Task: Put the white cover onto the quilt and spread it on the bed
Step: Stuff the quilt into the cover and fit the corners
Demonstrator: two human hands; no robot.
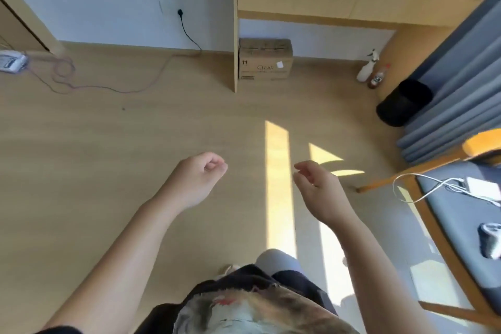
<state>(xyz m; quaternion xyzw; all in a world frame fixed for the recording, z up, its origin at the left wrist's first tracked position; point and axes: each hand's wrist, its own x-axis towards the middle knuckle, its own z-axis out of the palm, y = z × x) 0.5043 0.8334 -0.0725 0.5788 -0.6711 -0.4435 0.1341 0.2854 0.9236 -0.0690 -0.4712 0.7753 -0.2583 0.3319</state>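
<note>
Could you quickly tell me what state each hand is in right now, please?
Left hand: closed, fingers curled in, holding nothing.
Right hand: open, fingers loosely bent, holding nothing.

Two bare hands are in view, the left hand (199, 173) and the right hand (317, 187), near the centre. At 12 o'clock stand one bed (325, 5) and one cardboard box (265, 59). At 2 o'clock there are two bottles, a white spray bottle (366, 69) and a brown bottle (376, 77), and one black bin (404, 102). One wooden chair (447, 252) sits at 4 o'clock.

Black short sleeve (63, 330), mottled brown-and-white printed top (257, 310) with red marks, grey-clad knee (276, 260).
</note>
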